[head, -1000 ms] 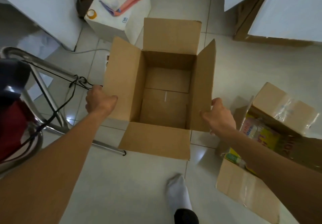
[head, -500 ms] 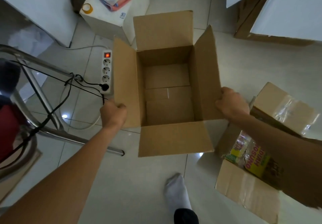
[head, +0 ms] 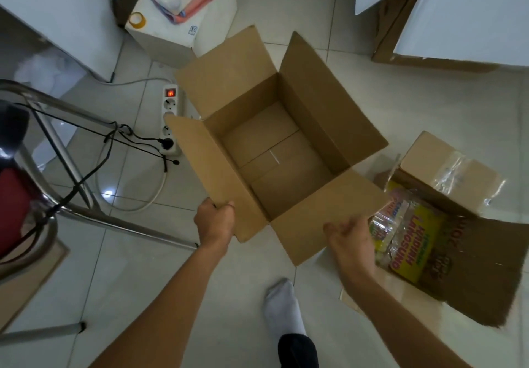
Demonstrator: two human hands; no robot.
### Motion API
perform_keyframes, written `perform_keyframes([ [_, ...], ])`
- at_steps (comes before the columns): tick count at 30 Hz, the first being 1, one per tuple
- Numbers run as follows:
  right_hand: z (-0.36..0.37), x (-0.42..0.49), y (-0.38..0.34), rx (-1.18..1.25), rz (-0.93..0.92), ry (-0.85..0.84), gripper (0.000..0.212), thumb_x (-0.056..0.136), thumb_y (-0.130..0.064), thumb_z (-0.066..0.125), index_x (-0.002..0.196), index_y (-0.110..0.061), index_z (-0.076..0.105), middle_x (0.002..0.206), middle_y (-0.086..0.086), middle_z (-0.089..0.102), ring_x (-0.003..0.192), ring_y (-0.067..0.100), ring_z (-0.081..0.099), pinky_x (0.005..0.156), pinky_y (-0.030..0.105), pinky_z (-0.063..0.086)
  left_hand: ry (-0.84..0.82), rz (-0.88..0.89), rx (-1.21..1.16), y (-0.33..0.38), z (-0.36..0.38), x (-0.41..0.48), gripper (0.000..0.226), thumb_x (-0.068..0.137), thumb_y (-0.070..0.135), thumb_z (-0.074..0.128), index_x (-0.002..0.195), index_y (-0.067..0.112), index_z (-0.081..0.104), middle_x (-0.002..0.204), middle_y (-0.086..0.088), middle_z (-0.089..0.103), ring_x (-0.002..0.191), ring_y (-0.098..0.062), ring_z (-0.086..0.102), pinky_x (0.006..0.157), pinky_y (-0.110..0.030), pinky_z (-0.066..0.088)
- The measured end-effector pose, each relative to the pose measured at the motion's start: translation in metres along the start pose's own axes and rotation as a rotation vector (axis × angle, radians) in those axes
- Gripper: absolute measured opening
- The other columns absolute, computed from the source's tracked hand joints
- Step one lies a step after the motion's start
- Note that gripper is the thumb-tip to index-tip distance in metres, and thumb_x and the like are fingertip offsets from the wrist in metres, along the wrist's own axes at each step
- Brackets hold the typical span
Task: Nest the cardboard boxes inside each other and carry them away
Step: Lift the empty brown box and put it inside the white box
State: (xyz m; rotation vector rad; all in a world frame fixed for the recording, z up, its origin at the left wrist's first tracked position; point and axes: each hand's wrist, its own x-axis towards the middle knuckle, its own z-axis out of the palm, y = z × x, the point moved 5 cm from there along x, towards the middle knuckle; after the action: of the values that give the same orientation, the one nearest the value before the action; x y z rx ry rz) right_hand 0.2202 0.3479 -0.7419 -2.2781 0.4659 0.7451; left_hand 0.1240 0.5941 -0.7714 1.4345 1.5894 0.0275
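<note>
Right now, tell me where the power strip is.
The power strip lies on the floor left of centre, between the chair's metal legs and the open cardboard box, whose left flap partly overlaps it.

The plain brown cardboard box (head: 274,150) with all four top flaps spread open sits turned at an angle in front of me, its inside bare down to the two bottom flaps meeting at a taped seam. I cannot tell whether it rests on the floor or is lifted. Just to its right lies a second brown cardboard box (head: 469,241), lower and wider, with clear tape on its raised far flap and its near flap folded flat toward me; bright yellow and pink printed packets fill it.
</note>
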Motion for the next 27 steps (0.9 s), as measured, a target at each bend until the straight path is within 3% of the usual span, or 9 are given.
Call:
perform_keyframes([
  [3, 0.02, -0.01, 0.037, 0.287, 0.394, -0.12, 0.026, 0.086, -0.035, 0.059, 0.094, -0.014, 0.046, 0.086, 0.01, 0.06, 0.068, 0.026, 0.057, 0.057, 0.035, 0.047, -0.004, -0.098, -0.06, -0.015, 0.008, -0.014, 0.018, 0.083, 0.012, 0.063, 0.071, 0.025, 0.06, 0.078, 0.0, 0.064, 0.069, -0.019, 0.061, 0.065, -0.039, 0.058],
  [5, 0.029, -0.005, 0.045, 0.345, 0.472, -0.159, 0.036, 0.086, -0.035, 0.058, 0.11, -0.014, 0.043, 0.096, 0.011, 0.06, 0.078, 0.032, 0.063, 0.059, 0.038, 0.052, -0.016, -0.136, -0.128, -0.024, 0.015, -0.024, 0.017, 0.083, 0.011, 0.063, 0.073, 0.025, 0.061, 0.083, -0.003, 0.066, 0.073, -0.021, 0.063, 0.059, -0.036, 0.057],
  [7, 0.03, 0.006, 0.044, 0.395, 0.46, -0.139, 0.035, 0.087, -0.023, 0.056, 0.119, -0.012, 0.045, 0.109, 0.016, 0.061, 0.087, 0.038, 0.066, 0.055, 0.035, 0.053, -0.046, -0.172, -0.219, -0.032, 0.022, -0.035, 0.016, 0.083, 0.008, 0.063, 0.076, 0.023, 0.063, 0.085, -0.004, 0.067, 0.077, -0.022, 0.064, 0.056, -0.035, 0.056],
  [10, 0.022, 0.022, 0.034, 0.41, 0.401, -0.09, 0.029, 0.085, -0.005, 0.047, 0.113, -0.008, 0.054, 0.106, 0.022, 0.063, 0.078, 0.04, 0.068, 0.04, 0.03, 0.051, -0.091, -0.222, -0.316, -0.04, 0.032, -0.05, 0.016, 0.082, 0.004, 0.062, 0.08, 0.019, 0.065, 0.087, -0.004, 0.068, 0.079, -0.022, 0.065, 0.051, -0.032, 0.056],
  [15, 0.0, 0.041, 0.01, 0.222, 0.208, -0.043, 0.02, 0.086, -0.004, 0.047, 0.106, -0.008, 0.049, 0.102, 0.019, 0.059, 0.07, 0.037, 0.065, 0.033, 0.028, 0.05, -0.012, -0.293, -0.419, -0.032, 0.027, -0.04, 0.017, 0.079, 0.005, 0.063, 0.096, 0.003, 0.063, 0.095, -0.014, 0.066, 0.082, -0.026, 0.064, 0.053, -0.034, 0.055],
  [19, -0.014, 0.058, -0.01, 0.036, 0.08, -0.036, 0.028, 0.089, -0.004, 0.046, 0.116, 0.001, 0.05, 0.102, 0.018, 0.056, 0.064, 0.025, 0.055, 0.024, 0.016, 0.037, 0.13, -0.177, -0.374, -0.002, -0.001, 0.004, 0.034, 0.079, 0.01, 0.065, 0.111, 0.002, 0.057, 0.104, -0.013, 0.064, 0.077, -0.022, 0.063, 0.062, -0.037, 0.057],
  [23, -0.022, 0.074, -0.026, -0.021, 0.061, -0.057, 0.024, 0.088, -0.005, 0.047, 0.112, -0.003, 0.05, 0.107, 0.019, 0.058, 0.071, 0.031, 0.062, 0.038, 0.034, 0.055, 0.216, -0.07, -0.276, 0.029, -0.022, 0.05, 0.046, 0.077, 0.014, 0.067, 0.12, 0.009, 0.052, 0.115, -0.01, 0.061, 0.09, -0.023, 0.06, 0.085, -0.044, 0.054],
  [25, -0.025, 0.082, -0.032, -0.01, 0.087, -0.064, 0.028, 0.089, -0.004, 0.047, 0.117, -0.006, 0.047, 0.11, 0.018, 0.056, 0.078, 0.037, 0.064, 0.05, 0.047, 0.059, 0.228, -0.053, -0.249, 0.042, -0.027, 0.07, 0.05, 0.077, 0.016, 0.07, 0.122, 0.01, 0.05, 0.113, -0.009, 0.058, 0.083, -0.02, 0.056, 0.077, -0.035, 0.052],
  [27, -0.029, 0.09, -0.039, -0.048, 0.08, -0.071, 0.033, 0.089, -0.004, 0.046, 0.122, -0.006, 0.046, 0.113, 0.021, 0.056, 0.074, 0.038, 0.065, 0.047, 0.045, 0.058, 0.241, -0.022, -0.203, 0.053, -0.03, 0.086, 0.05, 0.077, 0.017, 0.072, 0.121, 0.01, 0.051, 0.107, -0.007, 0.055, 0.075, -0.017, 0.052, 0.063, -0.027, 0.045],
])
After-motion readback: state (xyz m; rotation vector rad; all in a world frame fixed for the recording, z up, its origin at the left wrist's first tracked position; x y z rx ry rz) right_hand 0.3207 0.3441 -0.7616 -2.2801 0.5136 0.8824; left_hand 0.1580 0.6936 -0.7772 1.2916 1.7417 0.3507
